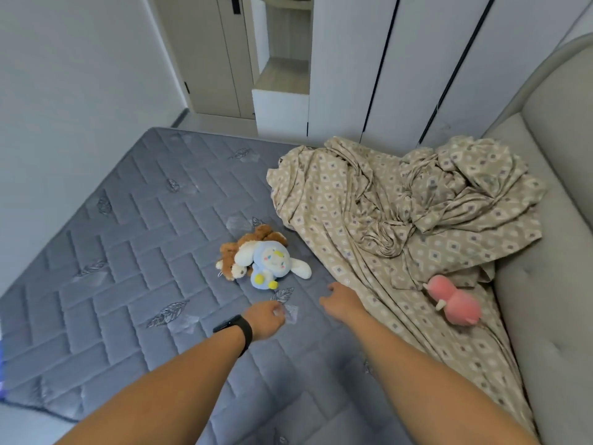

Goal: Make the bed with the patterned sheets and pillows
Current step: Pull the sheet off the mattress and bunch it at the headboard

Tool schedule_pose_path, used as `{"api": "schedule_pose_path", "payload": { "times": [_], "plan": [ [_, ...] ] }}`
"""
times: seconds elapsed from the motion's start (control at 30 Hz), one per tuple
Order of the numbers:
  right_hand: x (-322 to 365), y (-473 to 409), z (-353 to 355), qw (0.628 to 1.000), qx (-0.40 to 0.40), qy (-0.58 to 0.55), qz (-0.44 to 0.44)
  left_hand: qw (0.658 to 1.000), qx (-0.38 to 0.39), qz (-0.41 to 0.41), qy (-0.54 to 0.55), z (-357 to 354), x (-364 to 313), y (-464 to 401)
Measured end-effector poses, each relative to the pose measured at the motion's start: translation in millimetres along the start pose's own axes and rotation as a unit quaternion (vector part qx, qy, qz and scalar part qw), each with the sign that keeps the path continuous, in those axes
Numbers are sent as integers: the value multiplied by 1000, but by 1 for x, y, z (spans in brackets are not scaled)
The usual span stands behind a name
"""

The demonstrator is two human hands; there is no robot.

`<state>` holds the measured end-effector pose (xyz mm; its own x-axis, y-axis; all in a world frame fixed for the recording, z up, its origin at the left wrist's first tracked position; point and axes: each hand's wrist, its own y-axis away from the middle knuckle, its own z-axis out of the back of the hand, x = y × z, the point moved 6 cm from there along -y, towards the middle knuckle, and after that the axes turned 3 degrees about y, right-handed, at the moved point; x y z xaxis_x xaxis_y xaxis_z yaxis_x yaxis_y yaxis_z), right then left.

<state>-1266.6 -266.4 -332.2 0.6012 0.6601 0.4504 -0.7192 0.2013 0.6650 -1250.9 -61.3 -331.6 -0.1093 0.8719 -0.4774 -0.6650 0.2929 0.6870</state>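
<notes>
We reach both empty hands, left hand [264,319] loosely curled, right hand [341,301] relaxed, toward the soft toys [263,260] at 12 o'clock, probably to clear the grey quilted mattress [128,252] for the crumpled beige patterned sheet [369,213].

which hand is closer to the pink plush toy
Right. The right hand is at the sheet's edge, just left of the pink plush toy; the left hand is further left over the bare mattress.

No legible text, labels, brands or numbers anywhere; mattress [128,252] carries only stitched leaf motifs, sheet [369,213] diamond print
</notes>
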Motion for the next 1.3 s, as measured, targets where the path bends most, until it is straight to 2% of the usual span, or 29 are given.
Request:
{"api": "schedule_pose_path", "payload": {
  "times": [0.3,0.4,0.5,0.6,0.7,0.87,0.93,1.1,1.3],
  "plan": [
    [114,-36,-49,981,9,162,109,994,-55,59,66,68,100,-16],
    [129,-77,-78,976,1,184,119,991,-67,76,85,88,136,-61],
    [140,-149,-115,963,33,223,146,990,-101,71,73,109,172,-128],
    [158,-230,-139,933,-8,313,178,990,-129,50,33,125,202,-203],
    [169,-304,-154,934,-65,323,139,990,-131,39,-28,128,221,-278],
    [147,-394,-204,948,-17,306,83,989,-73,8,-128,90,243,-382],
    [139,-418,-222,946,-29,313,81,981,-69,-9,-181,70,250,-412],
    [141,-466,-251,944,-57,323,32,990,-64,0,-127,72,281,-467],
    [147,-480,-258,926,-120,352,64,989,-77,34,-118,70,297,-486]
  ]
}}
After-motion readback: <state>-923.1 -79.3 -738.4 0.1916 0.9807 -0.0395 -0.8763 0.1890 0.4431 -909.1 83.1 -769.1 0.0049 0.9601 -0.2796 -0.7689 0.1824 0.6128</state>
